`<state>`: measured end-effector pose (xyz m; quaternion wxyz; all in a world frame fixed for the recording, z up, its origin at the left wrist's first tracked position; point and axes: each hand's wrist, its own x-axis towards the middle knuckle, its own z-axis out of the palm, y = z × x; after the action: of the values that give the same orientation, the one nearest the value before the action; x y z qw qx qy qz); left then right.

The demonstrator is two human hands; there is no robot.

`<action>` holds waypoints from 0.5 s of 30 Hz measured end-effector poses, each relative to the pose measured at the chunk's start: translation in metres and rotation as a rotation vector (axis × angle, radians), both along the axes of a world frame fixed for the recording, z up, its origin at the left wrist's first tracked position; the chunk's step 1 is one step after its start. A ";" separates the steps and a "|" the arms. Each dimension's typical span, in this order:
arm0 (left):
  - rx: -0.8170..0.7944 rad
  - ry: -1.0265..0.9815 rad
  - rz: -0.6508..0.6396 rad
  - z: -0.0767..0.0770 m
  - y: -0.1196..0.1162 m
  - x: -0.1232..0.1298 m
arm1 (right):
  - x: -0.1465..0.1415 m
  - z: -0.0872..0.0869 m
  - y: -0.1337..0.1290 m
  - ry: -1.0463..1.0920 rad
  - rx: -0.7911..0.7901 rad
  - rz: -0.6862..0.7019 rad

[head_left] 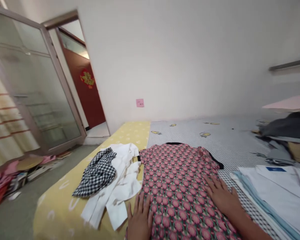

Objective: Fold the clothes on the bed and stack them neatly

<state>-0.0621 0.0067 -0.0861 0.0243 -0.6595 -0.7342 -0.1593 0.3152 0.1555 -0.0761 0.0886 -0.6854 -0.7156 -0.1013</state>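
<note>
Shirt [177, 180], pink-patterned, lies spread at 5 o'clock, head view. Right hand [221, 195] flat on it near 4, fingers spread; left hand [140, 218] at its edge, 6 o'clock, fingers apart. Checked cloth [98, 173] overlaps white garment [125, 180], 7–8 o'clock.

Soft, diffuse light lay evenly over the white wall [180, 60], which dulled to grey toward 2 o'clock. Faint shadows marked the folds of the white garment [126, 180] at 7 o'clock. Pale reflections hazed the glass door [37, 80] at 10 o'clock, its frame slanted by wide-angle distortion. The floral-print top [175, 180] at 5 o'clock read fairly crisply; the dark clothes [290, 126] at 3 o'clock looked smeared.
</note>
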 end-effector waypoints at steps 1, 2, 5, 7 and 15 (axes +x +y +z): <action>0.038 -0.065 0.006 0.002 -0.013 -0.006 | -0.001 0.005 -0.002 -0.030 0.014 0.015; 0.096 -0.140 0.029 0.003 -0.027 -0.012 | -0.002 0.012 -0.006 -0.069 0.040 0.036; 0.286 -0.446 0.230 0.006 -0.069 -0.029 | -0.015 0.035 -0.025 -0.167 0.177 0.147; 0.373 -0.736 0.437 0.002 -0.094 -0.034 | -0.032 0.047 -0.041 -0.160 0.252 0.258; 0.323 -1.297 0.612 -0.020 -0.109 -0.023 | -0.139 0.035 -0.116 0.050 -0.142 0.743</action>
<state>-0.0851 -0.1025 -0.1062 -0.2746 -0.1863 -0.7198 -0.6097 0.1764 0.0397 -0.0415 0.0893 -0.3857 -0.9183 0.0044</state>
